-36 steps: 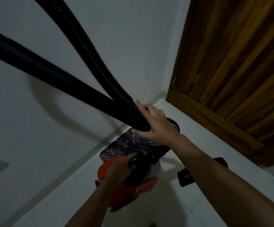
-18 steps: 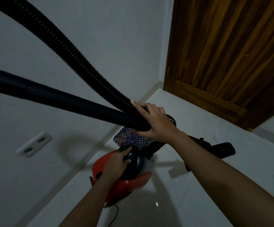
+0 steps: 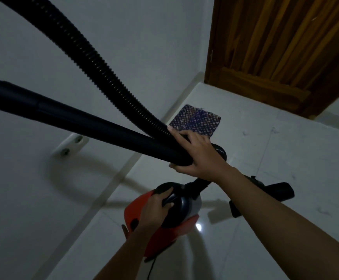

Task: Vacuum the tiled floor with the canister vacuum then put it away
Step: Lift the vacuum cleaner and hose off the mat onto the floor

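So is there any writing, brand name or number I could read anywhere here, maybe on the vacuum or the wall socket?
No text can be read in this picture.
Red canister vacuum: no brand or label visible; the left hand covers part of its top.
Hose and wand, held by the right hand: plain black.
Wall socket: no markings legible.
Patterned mat: dots only, no letters.

Only two arms of the person are visible. The left hand (image 3: 156, 207) and the right hand (image 3: 198, 156) are both bare, without gloves, rings or a watch. The forearms are bare also; no sleeve reaches into view.
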Demonstrator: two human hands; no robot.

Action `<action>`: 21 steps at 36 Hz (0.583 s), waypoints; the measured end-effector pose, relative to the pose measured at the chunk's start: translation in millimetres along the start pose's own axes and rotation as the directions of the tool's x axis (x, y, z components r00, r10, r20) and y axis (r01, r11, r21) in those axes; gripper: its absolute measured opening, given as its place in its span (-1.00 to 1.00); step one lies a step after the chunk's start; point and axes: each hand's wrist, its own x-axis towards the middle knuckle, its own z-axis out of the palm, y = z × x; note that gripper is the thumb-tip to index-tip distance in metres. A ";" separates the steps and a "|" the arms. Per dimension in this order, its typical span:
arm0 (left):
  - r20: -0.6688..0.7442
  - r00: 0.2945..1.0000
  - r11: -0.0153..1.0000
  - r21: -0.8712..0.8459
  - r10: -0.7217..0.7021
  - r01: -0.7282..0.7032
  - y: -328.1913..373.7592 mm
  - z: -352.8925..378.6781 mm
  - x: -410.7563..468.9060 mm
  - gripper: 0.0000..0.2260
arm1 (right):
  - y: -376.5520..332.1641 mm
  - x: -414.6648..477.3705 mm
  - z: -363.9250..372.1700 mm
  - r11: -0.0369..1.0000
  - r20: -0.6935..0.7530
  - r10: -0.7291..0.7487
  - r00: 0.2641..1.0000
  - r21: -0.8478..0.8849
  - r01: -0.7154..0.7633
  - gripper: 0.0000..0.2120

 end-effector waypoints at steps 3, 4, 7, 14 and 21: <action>0.014 1.000 1.000 0.018 -0.016 0.016 -34.0 14.4 0.6 -0.52 | -3.6 -13.2 36.1 1.000 0.014 0.024 1.000 -0.007 -0.024 -0.17; 0.018 1.000 1.000 0.019 -0.023 0.022 -45.6 20.8 1.9 -0.53 | -2.3 -17.7 49.4 0.999 0.013 0.032 0.999 -0.006 -0.032 -0.18; 0.018 0.999 0.999 0.018 -0.049 0.049 -80.7 42.9 8.4 -0.55 | 6.3 -30.8 90.6 0.999 0.015 0.039 0.999 0.001 -0.039 -0.18; 0.017 0.998 0.998 -0.015 -0.064 0.065 -153.3 100.4 37.4 -0.56 | 42.9 -55.2 183.9 0.997 0.041 -0.026 0.999 -0.066 0.028 -0.19; -0.026 0.999 0.999 -0.036 -0.018 0.017 -201.7 142.7 81.8 -0.56 | 83.4 -57.4 256.7 0.989 0.044 -0.095 0.995 -0.112 0.099 -0.20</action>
